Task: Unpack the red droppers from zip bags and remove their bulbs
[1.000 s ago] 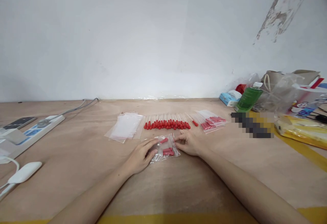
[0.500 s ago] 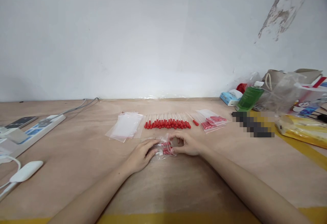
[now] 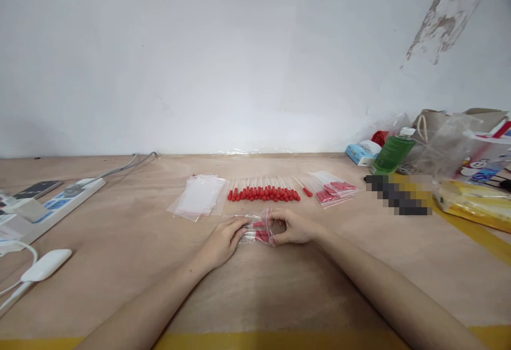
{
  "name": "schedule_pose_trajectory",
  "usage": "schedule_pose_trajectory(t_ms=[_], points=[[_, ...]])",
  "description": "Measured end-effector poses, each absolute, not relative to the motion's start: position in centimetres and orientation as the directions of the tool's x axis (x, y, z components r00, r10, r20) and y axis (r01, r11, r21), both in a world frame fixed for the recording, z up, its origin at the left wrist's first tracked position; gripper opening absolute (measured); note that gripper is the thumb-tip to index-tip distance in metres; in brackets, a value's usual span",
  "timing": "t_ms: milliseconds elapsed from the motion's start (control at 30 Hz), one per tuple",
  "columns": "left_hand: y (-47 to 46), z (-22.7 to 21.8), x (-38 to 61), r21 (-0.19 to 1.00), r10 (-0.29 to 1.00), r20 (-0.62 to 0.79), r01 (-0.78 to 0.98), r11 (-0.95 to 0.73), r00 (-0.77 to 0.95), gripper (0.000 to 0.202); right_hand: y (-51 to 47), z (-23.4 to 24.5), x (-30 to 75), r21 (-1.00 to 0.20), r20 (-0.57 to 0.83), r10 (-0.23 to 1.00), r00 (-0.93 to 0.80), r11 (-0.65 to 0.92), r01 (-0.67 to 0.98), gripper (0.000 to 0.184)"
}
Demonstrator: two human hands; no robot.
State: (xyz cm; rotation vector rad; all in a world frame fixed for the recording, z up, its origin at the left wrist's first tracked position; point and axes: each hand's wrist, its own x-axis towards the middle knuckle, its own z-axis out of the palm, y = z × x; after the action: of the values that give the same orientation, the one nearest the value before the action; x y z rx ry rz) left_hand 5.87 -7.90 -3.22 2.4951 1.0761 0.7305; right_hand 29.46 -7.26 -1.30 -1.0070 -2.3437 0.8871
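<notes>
A small clear zip bag (image 3: 258,228) with red-capped pieces inside lies on the wooden table (image 3: 279,291) between my hands. My left hand (image 3: 223,241) presses its fingers on the bag's left end. My right hand (image 3: 293,226) pinches the bag's right, red-striped edge between thumb and fingers. Just beyond lies a row of several red-tipped clear droppers (image 3: 263,192). A stack of empty zip bags (image 3: 198,196) sits to its left, and filled bags (image 3: 332,189) lie to its right.
A white power strip (image 3: 51,206) with cable, a phone (image 3: 36,188) and a white mouse-like device (image 3: 46,265) are at the left. A green bottle (image 3: 391,153), a blue packet (image 3: 361,153), plastic bags (image 3: 459,142) and a yellow package (image 3: 475,201) crowd the right. A white wall stands behind.
My right hand has closed onto the bag's right edge and drawn it up and inward, bunching the bag. My left hand stayed on the bag's left end.
</notes>
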Motion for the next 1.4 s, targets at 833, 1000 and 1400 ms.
schedule_pose_trajectory(t_ms=[833,1000,1400], points=[[-8.1,-3.1,5.7,0.489,0.746,0.305,0.575,-0.656,0.592,0.036,-8.2,-1.2,28.4,-0.6,0.208,0.819,-0.535,0.538,0.591,0.015],[-8.2,-3.2,5.8,0.476,0.729,0.306,0.565,-0.674,0.612,0.036,-7.9,-1.1,28.9,-0.621,0.182,0.822,-0.54,0.522,0.585,0.019],[-8.2,-3.1,5.8,0.485,0.74,0.309,0.571,-0.663,0.597,0.035,-6.9,-3.1,28.7,-0.783,0.202,0.843,-0.498,0.445,0.435,0.015]])
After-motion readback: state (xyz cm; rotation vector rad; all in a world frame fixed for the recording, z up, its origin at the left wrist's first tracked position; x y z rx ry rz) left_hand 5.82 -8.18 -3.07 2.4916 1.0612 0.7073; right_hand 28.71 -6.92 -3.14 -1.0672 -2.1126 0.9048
